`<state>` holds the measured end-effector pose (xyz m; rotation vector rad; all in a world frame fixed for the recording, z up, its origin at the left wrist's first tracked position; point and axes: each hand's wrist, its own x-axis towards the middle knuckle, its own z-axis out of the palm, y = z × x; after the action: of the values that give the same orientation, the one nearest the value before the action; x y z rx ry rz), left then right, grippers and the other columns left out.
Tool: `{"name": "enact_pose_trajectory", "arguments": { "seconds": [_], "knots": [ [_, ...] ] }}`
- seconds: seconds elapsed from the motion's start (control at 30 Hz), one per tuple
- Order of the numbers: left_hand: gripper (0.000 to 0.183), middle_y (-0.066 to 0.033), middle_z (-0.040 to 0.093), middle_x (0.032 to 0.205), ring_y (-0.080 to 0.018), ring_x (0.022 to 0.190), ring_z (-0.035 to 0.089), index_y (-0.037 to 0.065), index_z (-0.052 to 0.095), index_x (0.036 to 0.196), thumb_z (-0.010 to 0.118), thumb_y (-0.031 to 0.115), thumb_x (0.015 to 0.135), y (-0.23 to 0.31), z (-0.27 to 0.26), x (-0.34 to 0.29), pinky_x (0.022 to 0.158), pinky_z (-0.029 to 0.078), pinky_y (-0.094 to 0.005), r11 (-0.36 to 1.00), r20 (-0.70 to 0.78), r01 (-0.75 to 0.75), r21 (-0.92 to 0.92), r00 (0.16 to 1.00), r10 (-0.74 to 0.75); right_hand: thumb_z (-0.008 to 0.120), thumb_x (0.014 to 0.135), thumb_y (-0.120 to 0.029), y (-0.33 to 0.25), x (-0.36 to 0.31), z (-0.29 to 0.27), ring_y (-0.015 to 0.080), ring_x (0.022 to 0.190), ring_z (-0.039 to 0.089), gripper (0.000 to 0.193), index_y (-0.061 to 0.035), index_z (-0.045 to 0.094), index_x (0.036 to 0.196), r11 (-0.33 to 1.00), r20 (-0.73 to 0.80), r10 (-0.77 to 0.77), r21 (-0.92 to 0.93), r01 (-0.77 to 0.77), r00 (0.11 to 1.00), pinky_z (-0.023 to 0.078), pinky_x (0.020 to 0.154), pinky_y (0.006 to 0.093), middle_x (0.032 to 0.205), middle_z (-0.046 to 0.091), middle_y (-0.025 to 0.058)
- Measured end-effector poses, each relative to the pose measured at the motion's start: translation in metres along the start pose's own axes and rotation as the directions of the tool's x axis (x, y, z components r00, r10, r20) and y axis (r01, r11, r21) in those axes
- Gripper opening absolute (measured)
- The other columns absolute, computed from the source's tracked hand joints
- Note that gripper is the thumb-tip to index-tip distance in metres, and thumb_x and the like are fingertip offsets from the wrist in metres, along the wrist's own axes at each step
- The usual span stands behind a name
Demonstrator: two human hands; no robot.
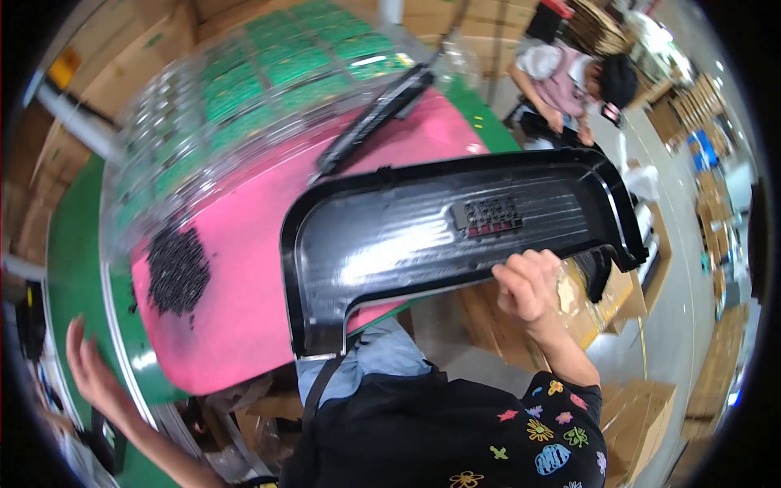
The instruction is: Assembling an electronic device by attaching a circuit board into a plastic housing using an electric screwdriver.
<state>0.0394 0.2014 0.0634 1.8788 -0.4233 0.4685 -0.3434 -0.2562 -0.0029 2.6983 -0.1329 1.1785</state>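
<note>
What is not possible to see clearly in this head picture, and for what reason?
In the head view:
Black plastic cover: its far side faces away.
Pink mat: partly hidden by the cover.
Small black pieces: too small to tell shape.
Left hand: fingers look blurred.

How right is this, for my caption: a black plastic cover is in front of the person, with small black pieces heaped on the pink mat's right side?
Not quite: the head view shows the small black pieces heaped on the left side of the pink mat. The black plastic cover is in front of the person.
</note>
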Motion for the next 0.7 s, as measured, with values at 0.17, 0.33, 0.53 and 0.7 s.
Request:
{"name": "enact_pose_trajectory", "arguments": {
  "seconds": [0.17, 0.33, 0.53, 0.7],
  "knots": [
    [0.046, -0.0143, 0.058, 0.122, -0.0283, 0.115, 0.056, -0.001, 0.057, 0.122, 0.070, 0.008, 0.079, 0.091, 0.140, -0.001, 0.097, 0.045, -0.0369, 0.904, 0.802, -0.400, -0.151, 0.486, 0.348, 0.066, 0.065, -0.010, -0.040, 0.022, 0.036, 0.0213, 0.082, 0.059, 0.025, -0.0073, 0.067, 0.090, 0.952, 0.091, -0.145, 0.284, 0.114, 0.985, 0.043, 0.070, 0.0359, 0.092, 0.063, 0.0036],
    [0.049, -0.0164, 0.057, 0.124, -0.0352, 0.117, 0.054, 0.003, 0.055, 0.124, 0.071, 0.010, 0.079, 0.111, 0.187, 0.001, 0.097, 0.046, -0.0424, 0.807, 0.921, -0.572, -0.147, 0.218, 0.322, 0.072, 0.071, -0.018, -0.064, 0.068, 0.027, 0.0218, 0.085, 0.059, 0.028, -0.0068, 0.066, 0.095, 0.868, 0.298, -0.271, 0.486, 0.099, 0.915, 0.045, 0.072, 0.0354, 0.095, 0.063, 0.0038],
    [0.030, -0.0183, 0.065, 0.104, -0.0376, 0.105, 0.060, -0.002, 0.060, 0.106, 0.068, 0.003, 0.077, 0.113, 0.205, 0.015, 0.087, 0.049, -0.0439, 0.801, 0.988, -0.592, -0.089, 0.047, 0.145, 0.072, 0.082, -0.032, -0.081, 0.134, 0.033, 0.0287, 0.112, 0.056, 0.045, -0.0042, 0.059, 0.116, 0.819, 0.525, -0.319, 0.572, -0.049, 0.789, 0.042, 0.097, 0.0395, 0.126, 0.061, 0.0093],
    [0.028, -0.0188, 0.066, 0.100, -0.0381, 0.101, 0.062, -0.001, 0.060, 0.103, 0.067, 0.001, 0.077, 0.109, 0.206, 0.020, 0.083, 0.049, -0.0445, 0.826, 0.997, -0.562, -0.035, 0.031, 0.064, 0.072, 0.082, -0.031, -0.071, 0.179, 0.044, 0.0276, 0.093, 0.062, 0.034, -0.0055, 0.062, 0.103, 0.788, 0.541, -0.414, 0.615, -0.009, 0.733, 0.046, 0.086, 0.0393, 0.100, 0.066, 0.0101]
  ]
}}
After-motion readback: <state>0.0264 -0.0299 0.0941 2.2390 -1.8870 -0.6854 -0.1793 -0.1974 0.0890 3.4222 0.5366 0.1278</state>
